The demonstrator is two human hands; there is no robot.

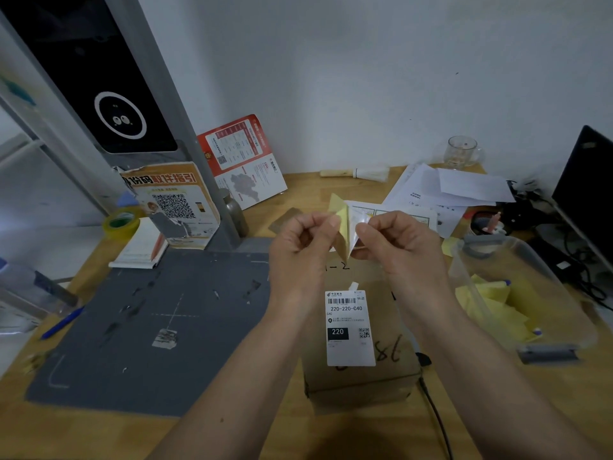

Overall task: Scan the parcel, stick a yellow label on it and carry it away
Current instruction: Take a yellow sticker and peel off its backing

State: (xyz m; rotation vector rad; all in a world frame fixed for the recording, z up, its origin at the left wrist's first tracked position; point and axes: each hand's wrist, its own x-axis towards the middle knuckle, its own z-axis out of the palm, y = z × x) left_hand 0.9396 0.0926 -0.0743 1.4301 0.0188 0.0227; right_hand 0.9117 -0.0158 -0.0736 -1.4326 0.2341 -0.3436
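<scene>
— While both hands are raised over the wooden desk (252, 423), what are they gripping?

— The left hand (300, 250) pinches the yellow label (340, 207) between thumb and curled fingers. The right hand (399, 244) pinches the glossy backing sheet (360, 224) in the same way. The two sheets meet at their lower edge and spread apart at the top, between the hands.

— And where is the parcel?

— The cardboard parcel (360, 380) lies flat on the desk, near its front edge, right under the hands and wrists. A white shipping label (350, 328) with a barcode and "220-220-C40" sits on its top face, and dark handwritten marks lie beside that label.

— What lies to the left of it?

— A grey mat (159, 327) covers the left part of the desk, touching the parcel's left side or very nearly. A blue pen (63, 322) lies at the mat's left edge, and a roll of yellow tape (121, 222) stands towards the back left corner by a grey scanner stand (132, 104) with a dark screen.

— And to the right?

— A clear plastic tub (517, 293) with yellow sheets inside stands by the right edge. Loose white papers (464, 187) and a glass mug (462, 152) are at the back right.
</scene>
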